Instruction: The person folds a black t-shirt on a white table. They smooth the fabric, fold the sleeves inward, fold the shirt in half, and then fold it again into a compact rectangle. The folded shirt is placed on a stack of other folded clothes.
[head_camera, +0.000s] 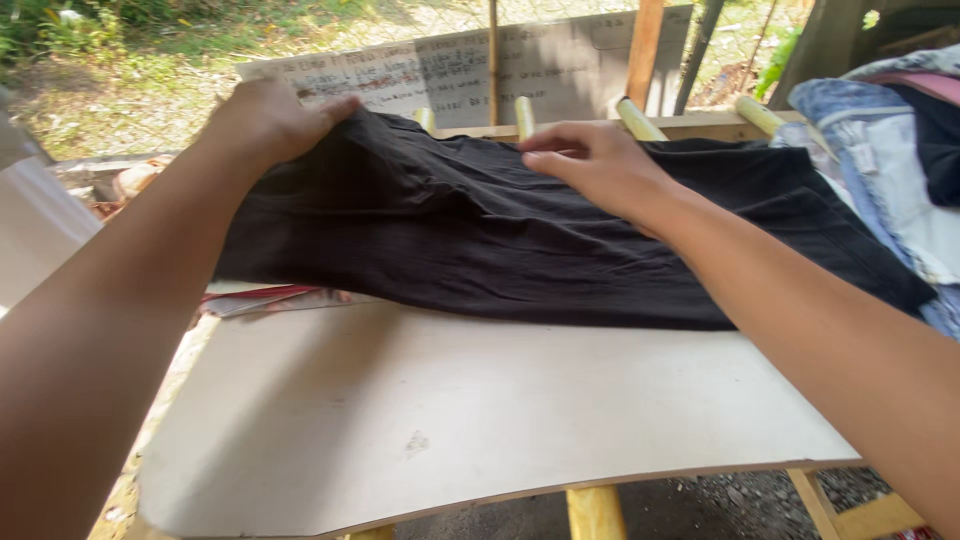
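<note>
A black garment (480, 235) lies spread across the far half of a pale board (480, 420) that serves as a tabletop. My left hand (270, 120) grips the garment's far left corner, fingers closed on the cloth. Flat on the cloth near its far middle edge rests my right hand (600, 165), fingers extended and pointing left. Both forearms reach in from the near side.
A pile of blue, white and dark clothes (890, 150) sits at the right. Bamboo poles (640, 118) and a wooden frame (700, 125) run behind the board. A white written sheet (450, 70) stands beyond. Red-and-white paper (260, 298) peeks from under the garment at left.
</note>
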